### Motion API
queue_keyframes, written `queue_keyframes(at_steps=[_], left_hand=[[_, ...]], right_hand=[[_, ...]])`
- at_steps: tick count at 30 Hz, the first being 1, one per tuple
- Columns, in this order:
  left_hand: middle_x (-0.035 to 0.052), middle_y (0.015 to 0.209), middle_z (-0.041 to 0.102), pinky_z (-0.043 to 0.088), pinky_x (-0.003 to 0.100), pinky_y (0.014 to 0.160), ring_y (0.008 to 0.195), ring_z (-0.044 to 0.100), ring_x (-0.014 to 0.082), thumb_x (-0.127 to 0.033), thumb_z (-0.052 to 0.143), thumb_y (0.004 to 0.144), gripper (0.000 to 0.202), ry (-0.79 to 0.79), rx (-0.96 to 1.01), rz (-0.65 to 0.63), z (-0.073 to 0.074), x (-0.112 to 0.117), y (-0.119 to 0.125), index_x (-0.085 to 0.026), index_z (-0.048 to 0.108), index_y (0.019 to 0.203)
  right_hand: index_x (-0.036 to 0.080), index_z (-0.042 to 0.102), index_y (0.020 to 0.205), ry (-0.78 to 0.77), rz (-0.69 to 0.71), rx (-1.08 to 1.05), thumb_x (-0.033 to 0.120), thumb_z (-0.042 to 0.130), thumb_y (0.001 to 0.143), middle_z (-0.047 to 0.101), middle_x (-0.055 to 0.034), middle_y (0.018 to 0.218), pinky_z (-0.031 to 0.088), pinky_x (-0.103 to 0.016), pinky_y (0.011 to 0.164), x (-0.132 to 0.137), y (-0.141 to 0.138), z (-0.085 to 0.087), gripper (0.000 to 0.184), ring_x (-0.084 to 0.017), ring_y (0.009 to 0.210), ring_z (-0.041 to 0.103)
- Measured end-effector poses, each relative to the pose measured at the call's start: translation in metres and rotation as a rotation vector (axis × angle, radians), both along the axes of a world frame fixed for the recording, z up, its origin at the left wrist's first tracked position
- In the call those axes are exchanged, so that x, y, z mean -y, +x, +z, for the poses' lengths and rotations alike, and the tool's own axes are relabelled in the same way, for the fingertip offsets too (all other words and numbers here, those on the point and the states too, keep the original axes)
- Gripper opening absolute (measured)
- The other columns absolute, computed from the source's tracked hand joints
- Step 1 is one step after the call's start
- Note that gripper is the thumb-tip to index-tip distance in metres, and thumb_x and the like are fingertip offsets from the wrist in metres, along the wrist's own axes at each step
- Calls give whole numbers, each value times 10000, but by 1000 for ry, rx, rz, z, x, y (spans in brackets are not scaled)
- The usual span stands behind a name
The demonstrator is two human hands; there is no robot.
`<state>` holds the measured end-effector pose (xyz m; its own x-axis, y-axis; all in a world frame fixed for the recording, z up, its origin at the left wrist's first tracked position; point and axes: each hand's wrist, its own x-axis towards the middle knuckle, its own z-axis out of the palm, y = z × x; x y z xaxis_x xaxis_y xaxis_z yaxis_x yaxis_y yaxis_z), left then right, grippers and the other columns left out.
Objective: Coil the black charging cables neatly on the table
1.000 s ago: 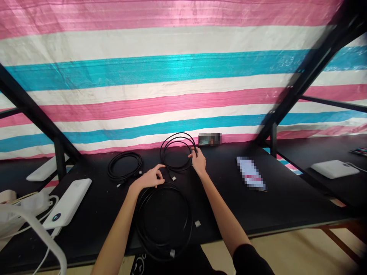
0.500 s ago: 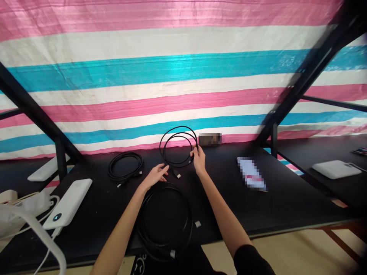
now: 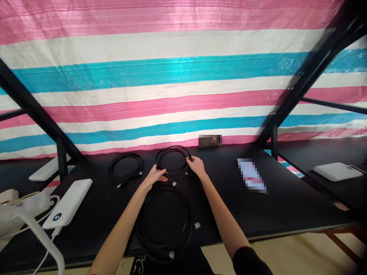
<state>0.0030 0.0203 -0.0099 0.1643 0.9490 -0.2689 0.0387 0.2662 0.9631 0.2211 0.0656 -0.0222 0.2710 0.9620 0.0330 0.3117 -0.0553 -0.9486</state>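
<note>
A thin black coiled cable [image 3: 172, 146] rests in a ring at the back middle of the black table, with silver-ended plugs hanging at its lower side. My right hand [image 3: 196, 166] is closed on the ring's right edge. On the near left side of the same ring, my left hand [image 3: 155, 176] has its fingers curled at the cable, close to a plug [image 3: 174, 184]. Directly below my hands lies a larger, thicker black cable coil [image 3: 189, 214], its plugs toward the front edge. Another black cable coil [image 3: 110, 168] lies to the left.
A white power bank [image 3: 70, 202] with a lit display lies left, near a white power strip [image 3: 31, 206] and a pale curved tube [image 3: 43, 233]. A blurred flat item [image 3: 251, 175] is on the right, a dark box [image 3: 210, 141] at the back. Black frame bars slope at both sides.
The thin coil has come down and toward me from its raised position onto the table. My right hand has lowered with it, and my left hand has closed in on its near edge.
</note>
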Motion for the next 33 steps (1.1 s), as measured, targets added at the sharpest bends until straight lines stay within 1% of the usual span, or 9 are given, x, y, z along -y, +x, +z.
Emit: queue_keyframes(at_steps=[3,7,12,16,20,24,27,30,33], left_hand=[[75,780,684,528,289,590,513,615,118,-229,591,802,405,-4,36,-49,3,2,1,-130,392,1140],[82,843,694,527,306,654,602,646,132,-234,633,763,380,28,76,-118,7,6,3,-161,410,1061],[80,863,689,503,293,702,723,667,167,-320,699,695,367,120,125,-125,14,5,4,-164,468,934],[106,902,687,510,343,752,783,683,218,-414,583,769,378,71,269,-119,23,5,3,-148,495,1023],[101,849,689,527,320,609,619,681,197,-492,540,794,543,87,94,28,16,-1,1,-135,407,1182],[-2,660,651,469,246,450,449,624,162,-382,681,716,782,155,-40,123,1,-8,-5,-143,232,1309],[-28,627,624,438,216,413,424,605,144,-358,663,729,682,205,-68,101,-3,-9,-7,-158,301,1271],[-10,673,635,438,212,414,443,611,136,-401,569,794,524,234,-68,49,-1,-7,-6,-167,364,1214],[-4,681,638,431,212,401,422,594,127,-438,510,827,566,252,-83,19,1,-4,-1,-162,297,1273]], right_hand=[[200,552,703,-23,14,-89,178,621,667,586,7,643,421,-192,473,-2,-6,0,81,-141,620,604],[202,470,841,-46,60,-254,232,604,716,596,19,675,470,-213,421,-1,-14,3,186,-130,523,616],[196,429,1026,5,37,-361,233,456,823,635,5,766,417,-164,338,0,-9,11,208,-40,354,445],[181,469,1113,-6,115,-368,220,447,831,614,32,686,391,-157,314,2,-1,16,286,-34,328,381],[158,585,1052,-65,257,-327,190,551,771,564,53,561,351,-158,287,7,1,17,285,-44,308,390],[152,631,952,-70,321,-277,248,615,754,559,46,536,350,-161,288,10,-1,18,220,-48,303,410],[144,613,955,-56,297,-246,346,625,763,640,-11,656,356,-163,293,9,-3,19,279,-43,315,428],[169,564,1100,-54,277,-237,446,606,770,677,-72,870,379,-154,316,9,-6,21,434,-48,381,497],[205,470,1258,-53,257,-228,491,516,821,659,-95,992,388,-147,338,8,-8,22,525,-65,458,569]])
